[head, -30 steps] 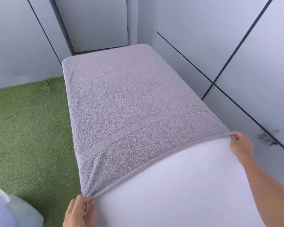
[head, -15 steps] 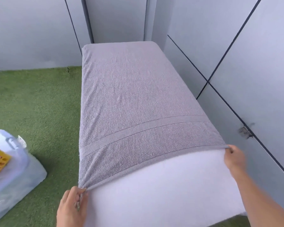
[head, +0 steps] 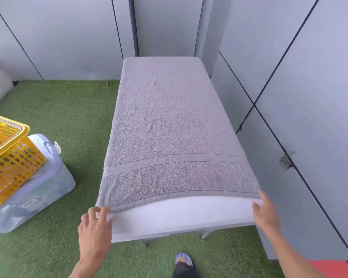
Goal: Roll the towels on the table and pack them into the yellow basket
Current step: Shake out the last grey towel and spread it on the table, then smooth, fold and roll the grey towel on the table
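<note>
Your left hand point(head: 94, 229) and right hand point(head: 265, 212) are both bare, with no gloves, rings or watch showing on either. Your forearms are bare too, right up to the near edge of the view, so no sleeve shows. Between your arms, near the bottom, you can see one foot point(head: 183, 260) in a sandal with a blue and yellowish strap across the toes. Above it is the hem of a dark trouser leg point(head: 181, 271). Motion blur softens the fingers.

walls point(head: 319, 63): grey panels, dark seams | floor point(head: 72, 109): green artificial turf | light: even, soft
</note>
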Available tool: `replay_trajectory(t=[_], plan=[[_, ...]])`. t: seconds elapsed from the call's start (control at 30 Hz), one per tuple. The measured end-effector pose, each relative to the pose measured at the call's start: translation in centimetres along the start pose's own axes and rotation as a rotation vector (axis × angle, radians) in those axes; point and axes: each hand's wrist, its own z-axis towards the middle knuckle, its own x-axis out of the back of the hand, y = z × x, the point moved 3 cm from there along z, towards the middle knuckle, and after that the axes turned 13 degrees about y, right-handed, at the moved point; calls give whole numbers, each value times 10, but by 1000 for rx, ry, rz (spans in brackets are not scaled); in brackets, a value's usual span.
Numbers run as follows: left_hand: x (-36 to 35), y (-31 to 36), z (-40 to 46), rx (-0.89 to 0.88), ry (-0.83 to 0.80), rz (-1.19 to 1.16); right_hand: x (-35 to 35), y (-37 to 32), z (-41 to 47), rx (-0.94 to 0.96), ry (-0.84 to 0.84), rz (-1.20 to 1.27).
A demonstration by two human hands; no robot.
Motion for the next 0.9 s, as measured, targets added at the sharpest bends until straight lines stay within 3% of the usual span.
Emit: replay_trajectory(t=[0.1, 0.2, 0.4, 0.53, 0.73, 0.9], plan=[[-3, 35, 0, -215, -33, 21, 3, -28, -13, 306, -9, -112], [-9, 69, 4, -314, -85, -23, 2, -43, -17, 408, -55, -229], [-16, 90, 13, -278, -121, -18, -8, -39, 8, 481, -116, -126], [-17, 93, 22, -269, -114, 31, -14, -32, 24, 692, 17, -125], [-18, 74, 18, -318, -210, -41, -12, -10, 33, 912, -55, -109], [-11, 75, 14, -385, -203, -104, -4, -17, 35, 861, -122, -81]])
